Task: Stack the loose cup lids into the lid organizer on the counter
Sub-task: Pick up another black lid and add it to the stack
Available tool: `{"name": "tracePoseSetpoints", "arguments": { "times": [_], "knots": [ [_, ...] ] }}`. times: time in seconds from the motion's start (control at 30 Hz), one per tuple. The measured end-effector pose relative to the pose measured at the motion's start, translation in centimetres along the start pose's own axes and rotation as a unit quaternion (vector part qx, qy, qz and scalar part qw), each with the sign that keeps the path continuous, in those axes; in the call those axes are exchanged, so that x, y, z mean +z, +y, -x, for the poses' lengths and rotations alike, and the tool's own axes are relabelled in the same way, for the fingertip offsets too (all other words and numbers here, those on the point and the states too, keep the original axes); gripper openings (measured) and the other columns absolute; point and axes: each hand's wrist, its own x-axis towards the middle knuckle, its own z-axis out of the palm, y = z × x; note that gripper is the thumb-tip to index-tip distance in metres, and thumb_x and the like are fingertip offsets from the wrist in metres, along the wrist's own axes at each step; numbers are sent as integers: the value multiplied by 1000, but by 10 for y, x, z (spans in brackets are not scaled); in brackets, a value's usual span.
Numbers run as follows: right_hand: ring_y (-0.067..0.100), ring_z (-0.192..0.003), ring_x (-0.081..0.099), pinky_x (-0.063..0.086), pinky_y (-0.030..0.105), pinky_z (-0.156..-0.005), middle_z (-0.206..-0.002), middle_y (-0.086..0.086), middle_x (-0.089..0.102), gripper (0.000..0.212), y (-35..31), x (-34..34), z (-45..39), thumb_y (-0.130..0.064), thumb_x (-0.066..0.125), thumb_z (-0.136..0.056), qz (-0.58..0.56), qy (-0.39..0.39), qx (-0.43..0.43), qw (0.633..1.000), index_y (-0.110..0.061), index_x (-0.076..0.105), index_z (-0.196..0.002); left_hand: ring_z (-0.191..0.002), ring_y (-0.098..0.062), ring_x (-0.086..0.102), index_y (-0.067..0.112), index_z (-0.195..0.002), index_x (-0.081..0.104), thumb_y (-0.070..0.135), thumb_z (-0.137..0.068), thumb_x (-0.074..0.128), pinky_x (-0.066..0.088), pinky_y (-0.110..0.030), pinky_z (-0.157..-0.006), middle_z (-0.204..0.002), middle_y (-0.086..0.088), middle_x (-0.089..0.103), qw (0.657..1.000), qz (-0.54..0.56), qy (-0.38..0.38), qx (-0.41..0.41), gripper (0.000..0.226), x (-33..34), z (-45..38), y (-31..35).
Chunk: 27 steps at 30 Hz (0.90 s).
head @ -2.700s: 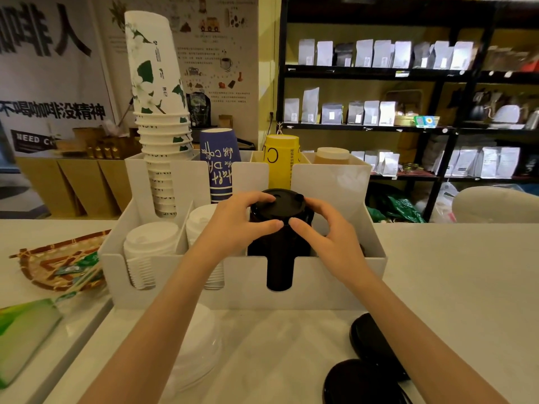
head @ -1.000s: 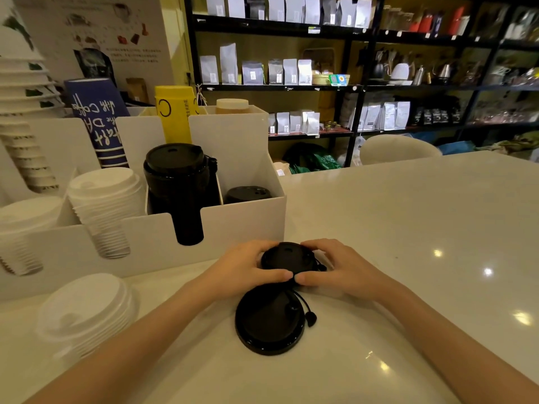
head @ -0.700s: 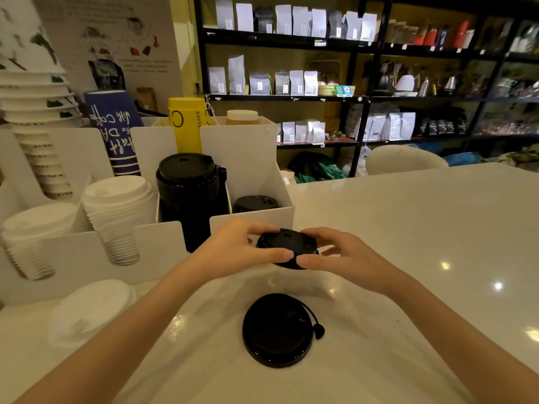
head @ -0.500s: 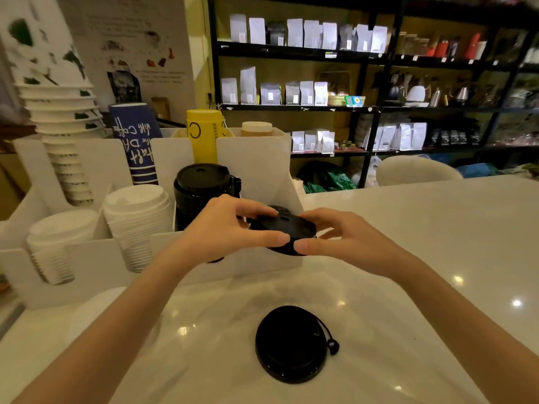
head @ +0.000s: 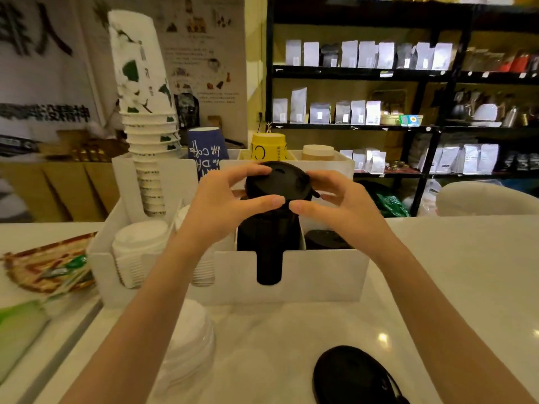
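hands (head: 287,204), round glossy black lid (head: 275,179)

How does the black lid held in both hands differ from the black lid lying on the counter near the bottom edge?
The held black lid is raised above the black lid stack in the organizer, gripped by the left hand and right hand; the counter black lid lies flat and untouched. The held lid looks smaller, but it is also farther away. The counter lid is partly cut off by the frame. Both are round and black.

Two hands (head: 224,208) (head: 344,211); four cup stacks (head: 145,118); one loose black lid (head: 353,374).
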Motion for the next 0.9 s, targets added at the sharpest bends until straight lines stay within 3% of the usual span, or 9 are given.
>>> {"name": "tracePoseSetpoints", "arguments": {
  "times": [0.13, 0.27, 0.37, 0.5, 0.63, 0.73, 0.83, 0.9],
  "knots": [
    [11, -119, 48, 38, 30, -101, -128, -5, 56, 54, 13, 18, -10, -39, 63, -77, 0, 5, -1, 1000, -24, 48, -127, -113, -16, 55, 19, -111, 61, 33, -63, 76, 50, -41, -93, -123, -1, 61, 996, -58, 61, 9, 52, 2, -7, -16],
    [3, -114, 43, 30, 5, -83, -125, -11, 52, 50, 21, 26, -13, -34, 60, -81, 3, -6, -4, 1000, -24, 46, -129, -112, -15, 54, 19, -114, 59, 35, -64, 74, 46, -31, -94, -120, -1, 62, 994, -94, 60, -15, 54, 5, -10, -30],
    [1, -112, 41, 27, 1, -79, -125, -10, 52, 49, 26, 26, -14, -34, 59, -82, 11, -7, -2, 1000, -24, 47, -128, -112, -11, 52, 19, -117, 57, 37, -67, 72, 42, -25, -91, -119, -1, 62, 993, -111, 41, -31, 55, 7, -11, -36],
    [-7, -98, 39, 31, -9, -66, -111, -20, 45, 47, 27, 26, -15, -31, 59, -83, 15, -16, 8, 1000, -26, 45, -127, -113, -12, 51, 18, -121, 54, 36, -69, 70, 40, -22, -88, -122, -2, 60, 992, -115, 26, -40, 57, 7, -12, -39],
    [-1, -106, 40, 33, 0, -79, -113, -17, 49, 46, 28, 30, -15, -31, 59, -83, 7, -26, 18, 999, -25, 46, -126, -118, -18, 51, 18, -122, 53, 35, -69, 70, 44, -34, -99, -124, -4, 60, 994, -96, 9, -60, 58, 6, -12, -42],
    [3, -109, 44, 32, -3, -76, -121, -10, 55, 46, 30, 33, -15, -32, 60, -82, 12, -14, 8, 1000, -23, 49, -126, -120, -19, 50, 18, -125, 50, 32, -70, 70, 43, -40, -102, -127, -6, 58, 994, -77, -12, -72, 60, 4, -11, -42],
    [6, -114, 42, 31, 18, -92, -124, -6, 54, 46, 31, 33, -14, -32, 59, -83, 23, -10, 2, 1000, -21, 49, -126, -120, -19, 49, 18, -126, 50, 33, -70, 70, 43, -43, -102, -128, -6, 57, 994, -80, -14, -73, 61, 4, -11, -42],
    [9, -120, 39, 28, 24, -97, -126, -5, 52, 46, 33, 33, -14, -34, 56, -84, 52, -11, -10, 999, -20, 48, -127, -120, -19, 49, 18, -127, 49, 33, -70, 70, 43, -42, -102, -129, -6, 56, 993, -93, -7, -71, 62, 7, -10, -40]
  ]
}}
